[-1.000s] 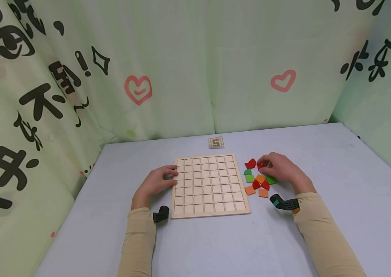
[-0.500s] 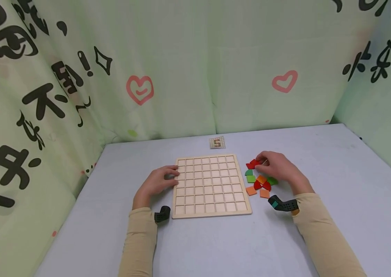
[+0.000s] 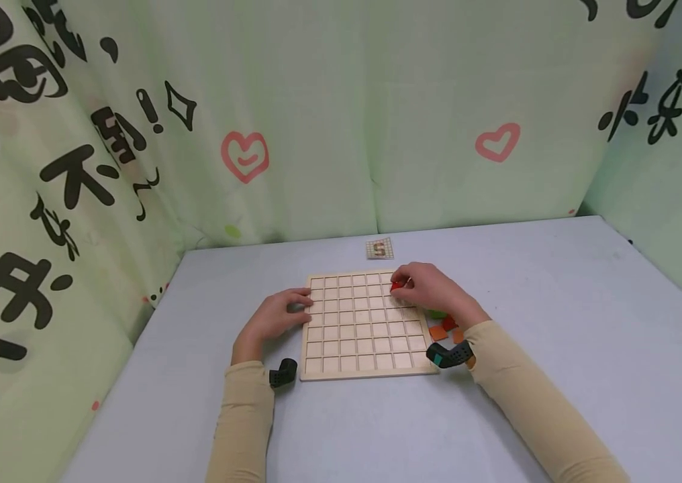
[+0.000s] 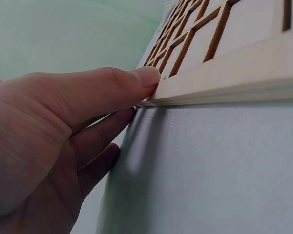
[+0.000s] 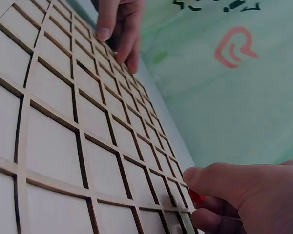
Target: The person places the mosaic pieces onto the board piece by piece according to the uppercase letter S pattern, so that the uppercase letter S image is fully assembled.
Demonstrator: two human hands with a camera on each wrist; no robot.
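Note:
My right hand (image 3: 428, 287) pinches a small red piece (image 3: 397, 286) over the upper right of the wooden grid board (image 3: 356, 378). In the right wrist view only a bit of the red piece (image 5: 197, 197) shows between thumb and fingers, so its shape is mostly hidden. At the board's left edge is my left hand (image 3: 274, 315), touching the frame with its thumb and fingertips spread along it. In the left wrist view the left thumb (image 4: 105, 90) rests on the frame, the fingers beside and beyond it. The visible squares of the board hold no pieces.
Right of the board lie loose pieces, partly covered by the right arm: an orange square (image 3: 437, 333), a red one (image 3: 449, 323) and a green one (image 3: 436, 314). A small printed grid card (image 3: 380, 249) lies behind the board. Curtains surround the white table (image 3: 341, 429).
My right hand has picked up a red piece from the loose ones and moved left with it over the board. The left hand stays at the board's edge.

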